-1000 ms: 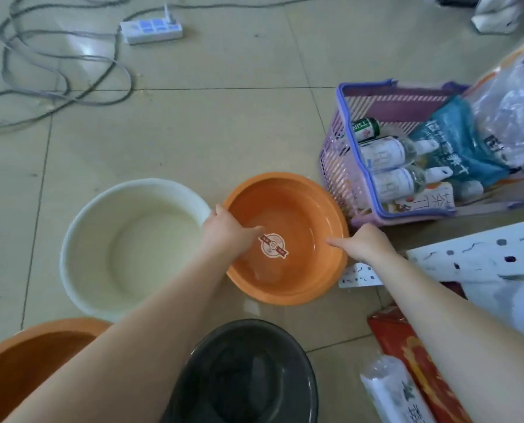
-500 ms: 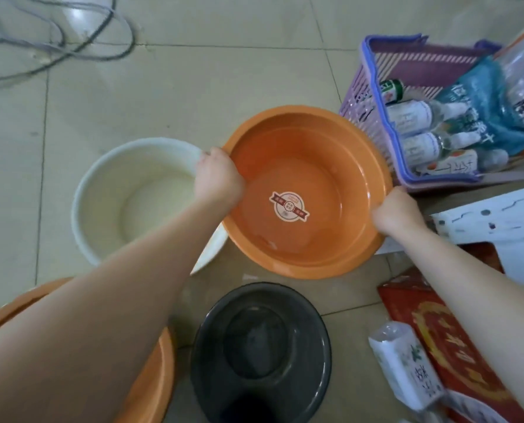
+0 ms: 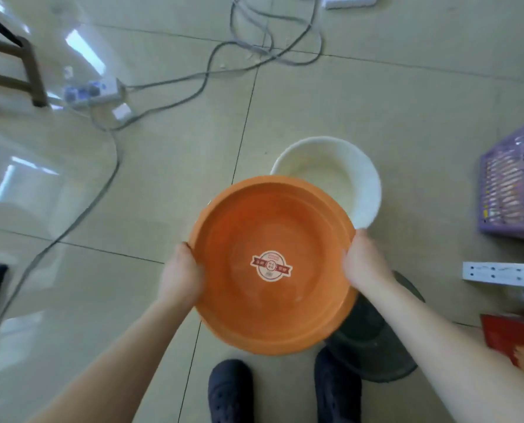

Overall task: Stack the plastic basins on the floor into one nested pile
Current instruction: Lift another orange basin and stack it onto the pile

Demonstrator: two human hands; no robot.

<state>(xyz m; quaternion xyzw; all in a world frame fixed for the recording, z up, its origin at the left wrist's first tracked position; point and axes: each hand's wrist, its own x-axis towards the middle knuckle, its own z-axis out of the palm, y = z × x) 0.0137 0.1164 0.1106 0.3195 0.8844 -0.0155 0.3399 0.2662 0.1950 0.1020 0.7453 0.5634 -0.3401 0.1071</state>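
Lifted clear of the floor since a second ago, the orange basin (image 3: 272, 264) is now hanging above the shoes (image 3: 230, 390), and the view has swung left so the basket (image 3: 512, 181) is sliding toward the right edge.

Both hands are clamping the basin by its rim: the left hand (image 3: 181, 274) is pinching the left edge, thumb over the lip, and the right hand (image 3: 365, 264) is gripping the right edge the same way. Held level and mouth up, the basin is showing nothing inside but a round sticker (image 3: 271, 266) on its bottom.

Just beyond it the white basin (image 3: 350, 178) is sitting on the tiles, empty as far as can be seen, its near side hidden by the orange rim. Below the right wrist the dark basin (image 3: 373, 340) is resting on the floor, mostly covered, so its contents cannot be told. The basket's contents are too blurred to name.

By my reading, the carry step is under way: one basin is in the air, heading for a pile. Next, it is calling for a host basin wider than this one, a centred approach with the rim kept level, then a straight lowering so the walls are nesting rather than wedging. Cables (image 3: 108, 178) are trailing across the floor to the left, a trip risk if the person is stepping that way.
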